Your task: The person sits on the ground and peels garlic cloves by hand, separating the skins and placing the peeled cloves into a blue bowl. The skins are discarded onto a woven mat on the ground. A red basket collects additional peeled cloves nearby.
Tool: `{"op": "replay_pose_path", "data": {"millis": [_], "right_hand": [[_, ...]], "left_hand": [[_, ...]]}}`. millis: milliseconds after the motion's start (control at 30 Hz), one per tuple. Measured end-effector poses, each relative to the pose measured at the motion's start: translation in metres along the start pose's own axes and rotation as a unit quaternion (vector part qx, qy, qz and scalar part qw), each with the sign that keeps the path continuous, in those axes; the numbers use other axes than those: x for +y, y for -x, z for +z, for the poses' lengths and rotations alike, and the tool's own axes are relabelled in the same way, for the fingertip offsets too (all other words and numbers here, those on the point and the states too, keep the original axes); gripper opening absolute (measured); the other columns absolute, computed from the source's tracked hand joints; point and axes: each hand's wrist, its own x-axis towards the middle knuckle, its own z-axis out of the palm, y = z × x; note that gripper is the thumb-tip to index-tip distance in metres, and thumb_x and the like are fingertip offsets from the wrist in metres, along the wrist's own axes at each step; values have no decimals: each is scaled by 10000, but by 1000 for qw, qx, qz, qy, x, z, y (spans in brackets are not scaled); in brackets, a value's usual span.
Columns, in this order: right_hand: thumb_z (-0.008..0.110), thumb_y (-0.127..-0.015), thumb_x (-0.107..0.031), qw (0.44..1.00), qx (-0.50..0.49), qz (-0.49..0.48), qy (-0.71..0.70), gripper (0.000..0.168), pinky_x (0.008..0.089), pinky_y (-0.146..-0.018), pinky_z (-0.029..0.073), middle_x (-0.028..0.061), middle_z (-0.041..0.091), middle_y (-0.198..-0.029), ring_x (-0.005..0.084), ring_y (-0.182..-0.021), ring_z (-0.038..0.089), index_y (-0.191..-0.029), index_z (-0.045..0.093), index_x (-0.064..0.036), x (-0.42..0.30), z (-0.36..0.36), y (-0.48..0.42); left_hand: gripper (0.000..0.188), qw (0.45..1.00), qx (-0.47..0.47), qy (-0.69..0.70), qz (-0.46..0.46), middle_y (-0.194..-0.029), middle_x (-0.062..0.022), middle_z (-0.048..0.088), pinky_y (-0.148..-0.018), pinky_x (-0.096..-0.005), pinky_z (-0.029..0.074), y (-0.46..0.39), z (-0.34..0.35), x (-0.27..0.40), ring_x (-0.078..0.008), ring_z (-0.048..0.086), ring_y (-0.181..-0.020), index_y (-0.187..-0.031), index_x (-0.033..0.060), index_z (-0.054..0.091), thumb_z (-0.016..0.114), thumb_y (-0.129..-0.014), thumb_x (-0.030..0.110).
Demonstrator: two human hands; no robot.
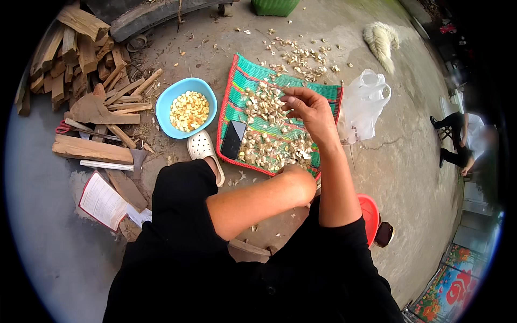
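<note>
My right hand (309, 111) is raised over a green woven mat (248, 70) with a red border. Its thumb and fingers are a little apart, and I see nothing between them. Beneath it lie heaps of unpeeled garlic cloves (264, 103). At the mat's near edge, my left hand (297, 175) is bent down beside more garlic cloves and loose skins (299, 149); its fingers are hidden by the back of the hand. A black smartphone (233, 139) rests on the mat's left corner. Peeled garlic cloves (189, 111) fill the bottom of a light blue basin (163, 99) left of the mat.
Split firewood (72, 52), a hatchet (138, 159) and red-handled scissors (63, 127) lie left. A white plastic bag (361, 109) sits right of the mat, a red basin (367, 214) near my right leg. A white furry animal (379, 42) lies beyond; a seated person (470, 139) is far right.
</note>
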Motion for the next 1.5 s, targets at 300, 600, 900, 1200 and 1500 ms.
{"op": "replay_pose_path", "data": {"millis": [300, 600, 900, 1200, 1500], "right_hand": [[546, -848, -57, 989, 148, 6, -22, 180, 257, -593, 507, 94, 639, -837, 142, -695, 615, -989, 589, 46, 28, -67, 6], [626, -741, -120, 914, 168, 247, 273, 203, 281, -639, 492, 64, 661, -789, 136, -714, 620, -921, 660, -30, 212, -129, 53], [599, -704, -111, 849, 42, 309, 426, 261, 333, -808, 489, 146, 653, -952, 250, -911, 626, -949, 685, -128, 311, -94, 90], [489, -806, -110, 770, -37, 270, 577, 307, 367, -936, 403, 105, 562, -1162, 314, -1069, 521, -1091, 602, -132, 329, -74, 87], [462, -825, -134, 743, -58, 276, 607, 255, 386, -786, 491, 128, 601, -1073, 297, -971, 593, -1032, 609, -156, 348, -69, 77]], "left_hand": [[103, 877, 464, 103, -66, -748, -185, 602, -624, -435, 468, 21, -57, -65, -359, 591, -719, -713, 16, 590, 498, -732, 58], [124, 871, 476, 118, -40, -697, -193, 579, -606, -450, 440, 8, -63, -53, -362, 570, -683, -679, 12, 566, 470, -736, 66], [120, 897, 423, 115, -51, -723, -189, 590, -644, -458, 441, 2, -57, -54, -368, 578, -723, -746, 11, 573, 459, -740, 47], [134, 898, 410, 133, -83, -757, -204, 597, -665, -459, 451, 2, -59, -56, -364, 587, -747, -805, -1, 584, 463, -761, 36], [55, 886, 448, 108, -61, -699, -178, 606, -633, -444, 490, -5, -56, -57, -348, 615, -699, -730, 13, 577, 545, -688, 29]]}}
